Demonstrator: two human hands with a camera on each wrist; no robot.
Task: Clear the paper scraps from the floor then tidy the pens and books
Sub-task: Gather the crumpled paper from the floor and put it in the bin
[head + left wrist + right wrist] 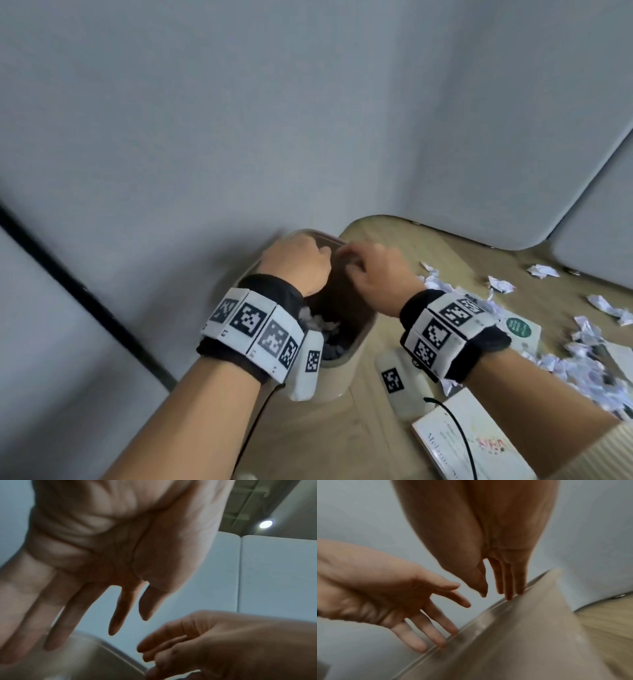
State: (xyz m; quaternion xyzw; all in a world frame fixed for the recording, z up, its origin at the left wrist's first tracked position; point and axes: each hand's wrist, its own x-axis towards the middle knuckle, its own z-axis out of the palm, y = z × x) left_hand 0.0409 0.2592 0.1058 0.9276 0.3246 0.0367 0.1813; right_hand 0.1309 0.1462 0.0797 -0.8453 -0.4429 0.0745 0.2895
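Note:
Both hands hover over the mouth of a beige waste bin [344, 378] that stands against the grey wall. My left hand [301, 263] and right hand [364, 267] are side by side, almost touching. The wrist views show the left hand's fingers [118, 615] and the right hand's fingers [508, 585] straight and spread, with nothing in them. Crumpled paper scraps [320, 323] lie inside the bin. Many more white scraps [579, 363] are strewn over the wooden floor to the right. A white book [476, 445] lies at the lower right.
A second book with a green round mark [519, 329] lies under the scraps beside my right wrist. Grey partition panels [308, 120] close off the corner behind the bin. The bin's rim [488, 616] runs just under the fingertips.

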